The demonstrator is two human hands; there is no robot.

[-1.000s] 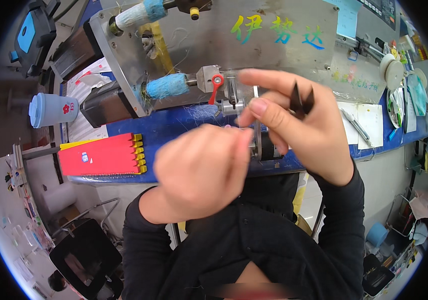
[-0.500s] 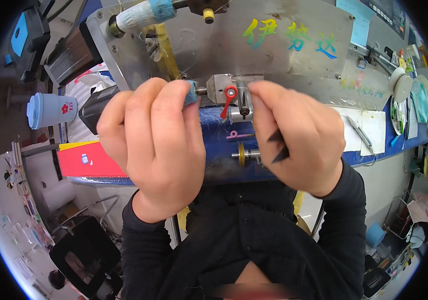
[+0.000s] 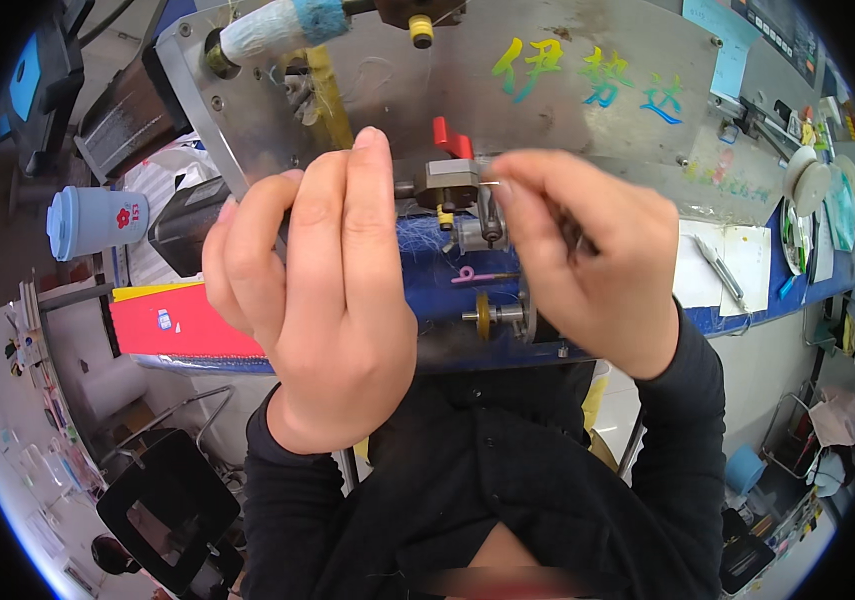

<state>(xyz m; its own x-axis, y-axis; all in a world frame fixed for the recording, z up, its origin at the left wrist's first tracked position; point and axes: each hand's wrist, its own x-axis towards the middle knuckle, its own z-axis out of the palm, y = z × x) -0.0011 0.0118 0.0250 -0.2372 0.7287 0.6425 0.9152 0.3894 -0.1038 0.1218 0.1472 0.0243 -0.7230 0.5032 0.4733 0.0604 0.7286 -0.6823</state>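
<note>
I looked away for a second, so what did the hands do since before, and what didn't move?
Both hands rose from in front of the bench to the small grey clamp on the metal plate. The left hand opened from a fist, fingers now up beside the clamp. The right hand now pinches a thin wire at the clamp. The red lever now points upward. The blue cup and red pad stayed put.

Off to my left I see a pale blue lidded cup (image 3: 96, 221) standing beside a red box (image 3: 180, 322) at the desk's left edge. Near the right edge, pens (image 3: 720, 268) lie on white paper (image 3: 724, 277), and a black chair (image 3: 170, 512) sits below.
</note>
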